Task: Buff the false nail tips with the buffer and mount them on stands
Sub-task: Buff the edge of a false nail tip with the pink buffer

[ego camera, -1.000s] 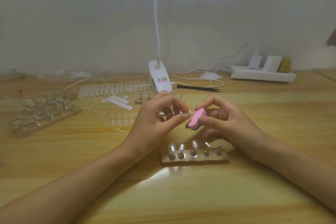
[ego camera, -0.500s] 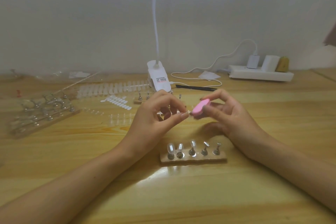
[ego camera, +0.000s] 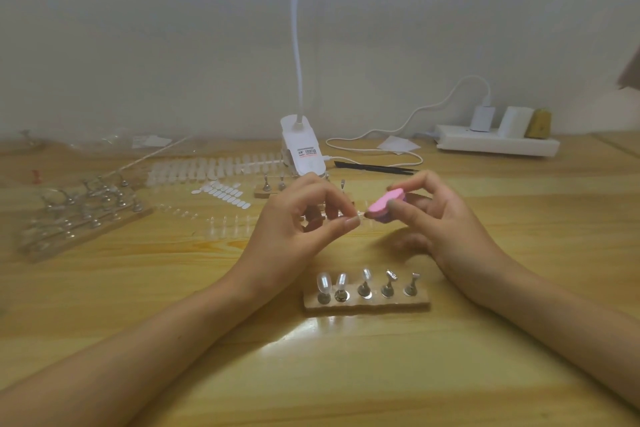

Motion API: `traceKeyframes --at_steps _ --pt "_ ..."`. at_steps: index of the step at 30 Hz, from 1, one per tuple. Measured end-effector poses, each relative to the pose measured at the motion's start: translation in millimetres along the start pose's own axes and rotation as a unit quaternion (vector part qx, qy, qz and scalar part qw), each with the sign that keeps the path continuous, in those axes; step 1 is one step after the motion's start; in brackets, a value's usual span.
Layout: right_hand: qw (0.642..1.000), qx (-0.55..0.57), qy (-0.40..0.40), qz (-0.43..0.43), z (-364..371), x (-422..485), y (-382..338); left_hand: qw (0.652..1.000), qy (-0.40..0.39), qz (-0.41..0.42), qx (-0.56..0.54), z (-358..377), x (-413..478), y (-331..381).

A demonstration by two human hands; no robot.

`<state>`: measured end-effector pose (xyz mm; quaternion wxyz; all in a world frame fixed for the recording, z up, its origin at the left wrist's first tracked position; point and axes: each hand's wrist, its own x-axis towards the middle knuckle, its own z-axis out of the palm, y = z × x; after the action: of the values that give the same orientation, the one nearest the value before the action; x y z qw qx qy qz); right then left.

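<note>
My left hand [ego camera: 298, 225] pinches a small clear false nail tip [ego camera: 360, 215] between thumb and forefinger. My right hand [ego camera: 440, 218] holds a pink buffer [ego camera: 385, 203], whose near end touches the tip. Below both hands a wooden stand base [ego camera: 367, 302] carries several metal holders; the three on the left bear clear nail tips [ego camera: 325, 281], the two on the right are bare [ego camera: 390, 277].
A second stand base with holders [ego camera: 83, 215] lies at the left. Rows of spare tips [ego camera: 214, 168] and loose white tips [ego camera: 221, 191] sit behind my hands. A white clip lamp [ego camera: 303, 152], black tweezers [ego camera: 374, 168] and a power strip [ego camera: 495, 144] stand at the back.
The pink buffer has tilted up and shifted slightly away from me against the nail tip; both hands stay in about the same spot.
</note>
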<state>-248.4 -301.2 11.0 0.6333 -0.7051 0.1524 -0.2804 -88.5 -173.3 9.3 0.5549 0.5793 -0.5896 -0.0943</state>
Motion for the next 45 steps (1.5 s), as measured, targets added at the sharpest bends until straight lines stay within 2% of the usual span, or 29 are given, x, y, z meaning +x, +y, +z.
traceKeyframes --at_steps 3,4,7,11,14,17,20,24,28,31,34,38,41,45 --pt "0.995 -0.044 -0.086 0.009 3.2 -2.2 0.4 1.000 0.004 0.005 0.003 0.6 0.0 0.7" --pt "0.995 -0.044 -0.089 0.006 4.4 -2.8 0.5 1.000 0.008 0.003 0.002 0.6 0.1 0.8" --pt "1.000 -0.016 -0.009 -0.004 2.0 -1.5 -1.6 1.000 0.006 -0.001 0.009 0.6 -0.2 1.2" --pt "0.996 -0.034 -0.083 0.004 4.3 -1.8 1.6 1.000 0.007 -0.005 0.011 0.9 -0.7 1.3" --pt "1.000 -0.023 -0.006 -0.007 2.8 -0.8 1.2 1.000 0.003 -0.006 0.011 0.7 -0.5 2.3" --pt "0.999 -0.033 -0.022 -0.007 2.0 0.0 1.1 1.000 -0.003 0.010 0.020 1.7 -0.5 4.3" --pt "0.999 -0.034 0.000 -0.015 1.8 -0.8 1.8 1.000 0.005 0.000 0.008 1.0 -0.7 3.7" --pt "0.997 -0.053 -0.062 -0.010 5.0 -2.5 1.9 1.000 0.010 -0.005 0.009 0.7 -0.5 2.6" --pt "0.999 -0.032 0.010 -0.014 3.1 -0.8 0.6 1.000 0.007 -0.005 0.008 0.5 -0.5 2.6" --pt "0.996 -0.065 -0.054 -0.010 4.3 -1.8 2.3 1.000 0.010 -0.005 0.007 0.3 -0.8 2.1" --pt "0.998 -0.057 0.007 -0.029 2.3 -1.8 1.3 1.000 0.004 0.001 0.012 0.7 -0.5 2.3" --pt "0.997 -0.064 -0.048 -0.018 2.9 -2.1 3.4 1.000 0.007 0.004 0.015 0.8 0.0 2.0" --pt "0.998 -0.059 0.006 -0.036 2.0 -2.1 1.7 1.000 0.008 -0.001 0.013 0.6 -0.1 2.0" --pt "0.997 -0.065 -0.028 -0.032 4.6 -3.3 0.4 1.000 0.010 0.002 0.014 0.9 -0.1 1.5"
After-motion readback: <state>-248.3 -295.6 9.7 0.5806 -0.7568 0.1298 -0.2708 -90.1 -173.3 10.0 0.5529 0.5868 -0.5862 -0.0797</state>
